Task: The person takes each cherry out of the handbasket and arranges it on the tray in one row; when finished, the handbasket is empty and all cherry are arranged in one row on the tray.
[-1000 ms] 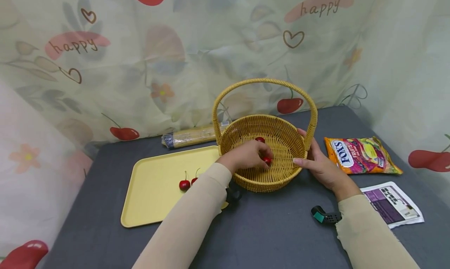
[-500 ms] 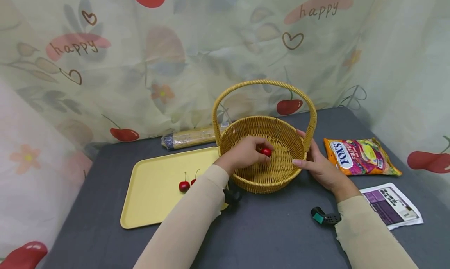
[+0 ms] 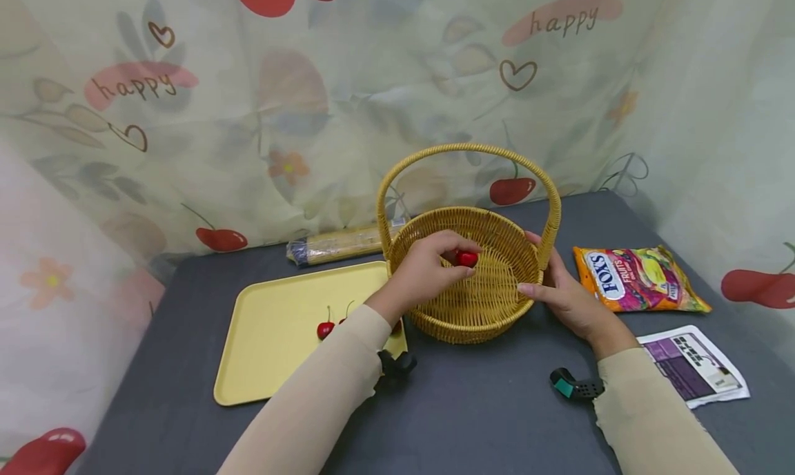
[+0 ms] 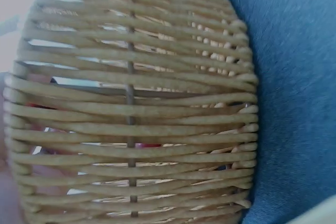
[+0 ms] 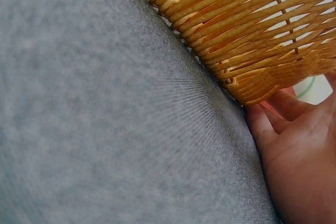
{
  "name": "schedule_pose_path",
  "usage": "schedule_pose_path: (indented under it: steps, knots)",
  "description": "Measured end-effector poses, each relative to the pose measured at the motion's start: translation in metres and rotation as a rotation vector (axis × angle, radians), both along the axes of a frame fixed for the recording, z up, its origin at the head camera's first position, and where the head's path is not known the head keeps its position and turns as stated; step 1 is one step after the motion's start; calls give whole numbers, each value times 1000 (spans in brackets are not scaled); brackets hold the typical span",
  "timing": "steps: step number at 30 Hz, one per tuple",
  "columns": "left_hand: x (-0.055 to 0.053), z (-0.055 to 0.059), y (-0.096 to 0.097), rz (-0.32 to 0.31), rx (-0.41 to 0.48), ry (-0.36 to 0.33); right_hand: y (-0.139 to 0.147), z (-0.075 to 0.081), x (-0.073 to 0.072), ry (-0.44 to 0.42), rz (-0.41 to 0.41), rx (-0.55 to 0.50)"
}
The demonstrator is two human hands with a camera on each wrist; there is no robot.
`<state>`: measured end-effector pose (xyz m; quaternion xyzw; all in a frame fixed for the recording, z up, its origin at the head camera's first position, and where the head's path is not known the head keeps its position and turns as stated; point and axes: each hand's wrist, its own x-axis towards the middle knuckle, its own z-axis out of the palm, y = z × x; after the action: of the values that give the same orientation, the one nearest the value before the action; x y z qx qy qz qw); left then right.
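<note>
In the head view, a round wicker basket [image 3: 491, 282] with a tall arched handle stands on the table. My left hand [image 3: 422, 268] reaches over its left side and pinches a red cherry [image 3: 467, 258] between thumb and fingers. My right hand [image 3: 568, 299] grips the basket's right rim, thumb inside and fingers behind. The right wrist view has that hand [image 5: 299, 145] against the woven wall [image 5: 247, 40]. Weave [image 4: 131, 119] fills much of the left wrist view, with a red spot behind it. Cherries with stems [image 3: 326, 330] lie on a yellow tray [image 3: 267, 344], partly hidden by my left sleeve.
A clear-wrapped bundle of long pale sticks [image 3: 335, 244] lies behind the tray. Right of the basket are an orange candy bag [image 3: 640, 277] and, nearer, a white and purple packet [image 3: 695, 364]. A printed curtain [image 3: 348, 116] rises behind the dark grey table [image 3: 472, 406].
My left hand has drawn up and a little left with a cherry at its fingertips. Two cherries showed in the basket earlier; one shows now, in that hand. My right hand stays on the rim.
</note>
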<state>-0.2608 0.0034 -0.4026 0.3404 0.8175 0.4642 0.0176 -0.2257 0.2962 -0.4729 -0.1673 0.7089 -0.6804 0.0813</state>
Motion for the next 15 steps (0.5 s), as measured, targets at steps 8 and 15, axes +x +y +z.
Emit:
schedule_pose_path:
  steps: [8,15]
  knots:
    - [22,3,-19,-21,86,-43,1,-1,-1,1,8,-17]
    - [37,6,-39,14,151,-105,0,1,2,14,27,-32]
